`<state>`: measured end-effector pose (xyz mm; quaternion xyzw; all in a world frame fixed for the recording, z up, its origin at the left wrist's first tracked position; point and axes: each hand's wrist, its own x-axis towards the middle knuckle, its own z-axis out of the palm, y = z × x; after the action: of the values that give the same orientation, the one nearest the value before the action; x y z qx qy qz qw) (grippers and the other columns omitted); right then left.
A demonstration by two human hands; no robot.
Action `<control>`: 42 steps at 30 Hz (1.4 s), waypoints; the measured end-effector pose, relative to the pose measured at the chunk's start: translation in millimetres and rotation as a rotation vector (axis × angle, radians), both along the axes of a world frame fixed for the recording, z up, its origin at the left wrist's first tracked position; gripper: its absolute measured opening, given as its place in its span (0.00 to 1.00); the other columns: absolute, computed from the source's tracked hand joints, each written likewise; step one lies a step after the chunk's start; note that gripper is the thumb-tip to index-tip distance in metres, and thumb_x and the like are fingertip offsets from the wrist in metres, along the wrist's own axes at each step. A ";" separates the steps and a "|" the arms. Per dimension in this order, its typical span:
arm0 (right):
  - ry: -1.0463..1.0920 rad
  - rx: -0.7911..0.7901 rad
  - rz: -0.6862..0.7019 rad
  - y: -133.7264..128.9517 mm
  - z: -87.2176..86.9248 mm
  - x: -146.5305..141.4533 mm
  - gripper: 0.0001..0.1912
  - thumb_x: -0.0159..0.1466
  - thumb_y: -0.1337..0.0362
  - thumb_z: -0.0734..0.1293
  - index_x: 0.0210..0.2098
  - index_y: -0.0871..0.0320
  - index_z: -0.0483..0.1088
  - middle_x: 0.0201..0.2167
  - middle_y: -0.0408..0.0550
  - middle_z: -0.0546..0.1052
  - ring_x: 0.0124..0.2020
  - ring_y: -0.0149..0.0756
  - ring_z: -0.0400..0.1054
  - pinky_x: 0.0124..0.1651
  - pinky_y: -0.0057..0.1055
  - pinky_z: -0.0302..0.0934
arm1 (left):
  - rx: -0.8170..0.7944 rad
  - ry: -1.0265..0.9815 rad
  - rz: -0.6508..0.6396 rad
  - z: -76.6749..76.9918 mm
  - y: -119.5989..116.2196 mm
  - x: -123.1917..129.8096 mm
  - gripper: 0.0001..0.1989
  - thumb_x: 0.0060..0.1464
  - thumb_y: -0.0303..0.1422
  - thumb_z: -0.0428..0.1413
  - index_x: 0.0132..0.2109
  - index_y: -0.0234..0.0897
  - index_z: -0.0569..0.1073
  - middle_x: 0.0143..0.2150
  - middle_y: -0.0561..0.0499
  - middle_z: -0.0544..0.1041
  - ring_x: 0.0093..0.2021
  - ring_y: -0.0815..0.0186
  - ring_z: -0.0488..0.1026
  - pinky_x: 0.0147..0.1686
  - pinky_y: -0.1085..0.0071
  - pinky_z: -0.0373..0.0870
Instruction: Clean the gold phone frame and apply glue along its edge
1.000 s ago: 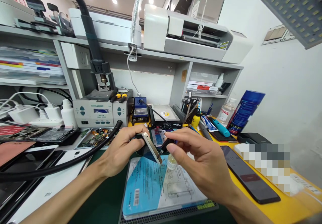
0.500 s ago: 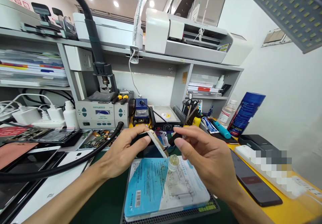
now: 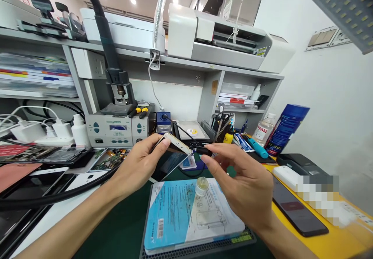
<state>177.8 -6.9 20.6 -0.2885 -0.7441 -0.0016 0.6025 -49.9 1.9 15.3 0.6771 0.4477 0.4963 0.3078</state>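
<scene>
A gold-edged phone (image 3: 170, 159) is gripped by my left hand (image 3: 142, 160), its dark screen tilted toward me and its port edge facing up and right. My right hand (image 3: 240, 173) pinches a black cable plug (image 3: 203, 150) between thumb and index finger. The plug's tip is close beside the phone's port edge; whether they touch cannot be made out. Below both hands a small clear jar (image 3: 201, 186) stands on a blue and white package (image 3: 175, 216).
Left: loose phones (image 3: 37, 185), a thick black hose (image 3: 72, 199) and a tray of circuit boards (image 3: 109, 159). Behind: a grey soldering station (image 3: 116, 129) and a scale-like box (image 3: 192, 131). Right: a dark phone (image 3: 300, 208), a clear bottle (image 3: 264, 129) and a blue can (image 3: 287, 131).
My left hand has turned the phone so its screen now shows and its port edge points toward the plug. The black plug in my right hand now lies nearer level, close to the phone.
</scene>
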 end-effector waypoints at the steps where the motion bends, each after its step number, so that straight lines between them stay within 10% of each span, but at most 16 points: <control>1: -0.016 0.014 -0.004 0.7 -1.1 -0.3 0.09 0.63 0.73 0.74 0.42 0.56 0.79 0.39 0.43 0.82 0.28 0.27 0.70 0.29 0.24 0.67 | -0.003 0.001 -0.001 0.0 0.1 0.2 0.17 0.67 0.49 0.51 0.49 0.46 0.77 0.39 0.56 0.77 0.41 0.63 0.72 0.40 0.71 0.66; 42: -0.132 0.152 0.019 4.8 -3.4 1.0 0.13 0.63 0.75 0.73 0.45 0.55 0.76 0.40 0.50 0.83 0.38 0.38 0.77 0.36 0.33 0.74 | 0.015 0.082 0.039 4.7 -2.1 3.3 0.20 0.68 0.50 0.49 0.50 0.42 0.76 0.38 0.54 0.79 0.40 0.60 0.74 0.37 0.71 0.67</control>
<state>178.8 -2.1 17.2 -0.2342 -0.7827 -0.0717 0.5722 -46.6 -0.2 20.0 0.6904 0.4693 0.4775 0.2741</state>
